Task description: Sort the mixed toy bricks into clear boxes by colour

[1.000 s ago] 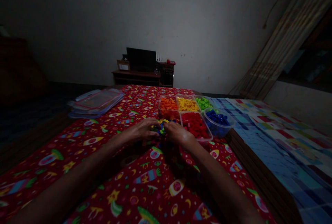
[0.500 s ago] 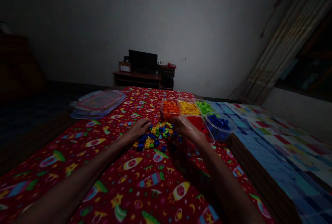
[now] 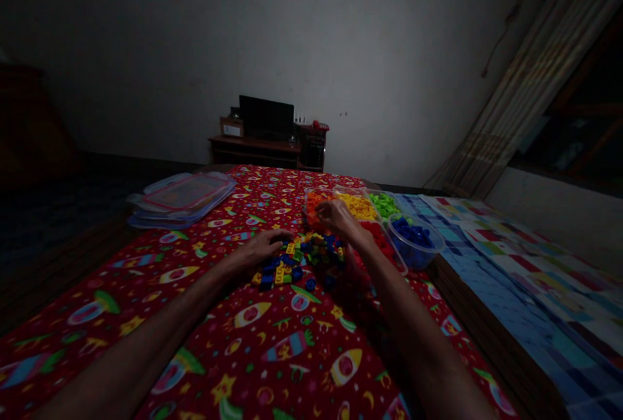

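Note:
A loose pile of blue, yellow and green toy building bricks (image 3: pixel 280 274) lies on the red patterned cloth (image 3: pixel 253 348). At the pile's left far edge is my left hand (image 3: pixel 263 246), its fingers stretched out over the bricks; I see nothing held in it. My right hand (image 3: pixel 341 219) hovers above the near edge of the box of orange bricks (image 3: pixel 315 200), fingers curled together. What they hold, if anything, is too dark and small to name. Just beyond that hand are yellow bricks (image 3: pixel 359 206), and red bricks (image 3: pixel 377 233) are partly hidden by it.
Green bricks (image 3: pixel 383 204) fill another box at the back right. A round clear tub (image 3: pixel 417 254) of blue bricks stands at the right edge. Stacked clear lids (image 3: pixel 182 199) lie far left. A dark monitor (image 3: pixel 266 117) is on a desk by the wall.
My right hand has moved away from me, from above the pile to the orange box. My left hand has shifted slightly right, its fingers reaching further over the pile. The view has tilted a little.

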Available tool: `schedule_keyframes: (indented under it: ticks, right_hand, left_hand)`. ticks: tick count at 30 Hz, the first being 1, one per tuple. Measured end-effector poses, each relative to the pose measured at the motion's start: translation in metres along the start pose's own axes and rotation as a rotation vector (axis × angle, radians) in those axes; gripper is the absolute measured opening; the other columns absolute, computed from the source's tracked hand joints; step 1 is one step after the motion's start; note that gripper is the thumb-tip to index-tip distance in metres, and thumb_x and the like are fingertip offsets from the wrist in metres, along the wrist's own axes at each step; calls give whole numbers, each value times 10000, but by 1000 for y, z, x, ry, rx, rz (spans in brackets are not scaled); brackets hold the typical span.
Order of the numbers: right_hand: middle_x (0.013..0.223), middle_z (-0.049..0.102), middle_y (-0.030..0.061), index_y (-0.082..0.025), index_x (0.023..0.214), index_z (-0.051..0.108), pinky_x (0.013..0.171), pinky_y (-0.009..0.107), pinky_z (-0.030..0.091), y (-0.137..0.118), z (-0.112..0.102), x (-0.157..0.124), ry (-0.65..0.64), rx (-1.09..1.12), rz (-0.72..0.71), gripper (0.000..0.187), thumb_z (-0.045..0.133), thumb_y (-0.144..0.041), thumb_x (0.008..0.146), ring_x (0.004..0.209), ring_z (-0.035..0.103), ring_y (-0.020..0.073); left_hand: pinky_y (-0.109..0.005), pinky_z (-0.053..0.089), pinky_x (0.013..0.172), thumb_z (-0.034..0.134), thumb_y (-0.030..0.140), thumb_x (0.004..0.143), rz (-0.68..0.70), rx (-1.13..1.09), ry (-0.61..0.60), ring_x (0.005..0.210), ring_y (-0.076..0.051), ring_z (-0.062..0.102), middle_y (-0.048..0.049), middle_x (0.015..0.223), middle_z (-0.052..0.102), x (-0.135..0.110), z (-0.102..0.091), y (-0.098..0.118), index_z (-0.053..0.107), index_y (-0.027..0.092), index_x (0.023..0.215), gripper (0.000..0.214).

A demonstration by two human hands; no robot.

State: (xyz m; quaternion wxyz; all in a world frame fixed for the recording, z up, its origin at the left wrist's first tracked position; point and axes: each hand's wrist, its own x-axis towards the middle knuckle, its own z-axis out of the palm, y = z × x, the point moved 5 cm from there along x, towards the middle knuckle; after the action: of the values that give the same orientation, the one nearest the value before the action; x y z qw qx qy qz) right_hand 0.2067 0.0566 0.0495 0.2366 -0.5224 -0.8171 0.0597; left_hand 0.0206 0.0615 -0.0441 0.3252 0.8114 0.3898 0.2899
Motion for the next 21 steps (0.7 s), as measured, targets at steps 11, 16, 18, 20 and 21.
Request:
schedule_keyframes:
  ticks: [11, 16, 18, 20, 21]
  right_hand:
    - [1088, 645, 146, -115, 1138, 604, 853, 259, 406, -23, 75, -30, -217, -212, -242, 370, 428, -36, 822, 1030, 564, 188]
    - [1031, 629, 139, -94, 1060, 602, 888, 289, 396, -18, 85, -40, -158, -254, -214, 278, 448, -44, 835, 993, 544, 189]
    - [1019, 618, 116, -125, 1056, 593, 882, 303, 401, -17, 81, -44, -95, -218, -214, 299, 458, -19, 811, 975, 533, 184]
    - [1019, 608, 110, -135, 1046, 588, 880, 309, 396, -17, 75, -47, -53, -184, -208, 312, 463, -1, 794, 973, 524, 183]
    - [1020, 606, 114, -130, 1040, 589, 876, 306, 391, -17, 72, -46, -47, -176, -194, 295, 473, -11, 796, 974, 523, 185]
  left_hand:
    - [-387, 469, 925, 533, 280, 711, 84, 284, 13, 1027, -258, 613, -94, 1098, 682, 5, 10, 3, 654, 175, 1042, 368]
    - [-324, 480, 874, 517, 277, 755, 72, 424, 43, 966, -222, 626, -72, 1031, 695, 4, 16, 2, 653, 203, 1001, 290]
    - [-315, 488, 841, 530, 291, 757, 51, 437, 72, 928, -217, 632, -67, 1006, 693, 2, 15, 3, 640, 206, 992, 273]
    - [-311, 496, 803, 548, 298, 741, 23, 418, 93, 885, -212, 636, -53, 986, 690, 1, 13, 5, 617, 211, 983, 266]
    - [-310, 500, 787, 557, 299, 727, 9, 401, 102, 869, -209, 636, -44, 973, 688, 2, 10, 6, 604, 213, 974, 266]
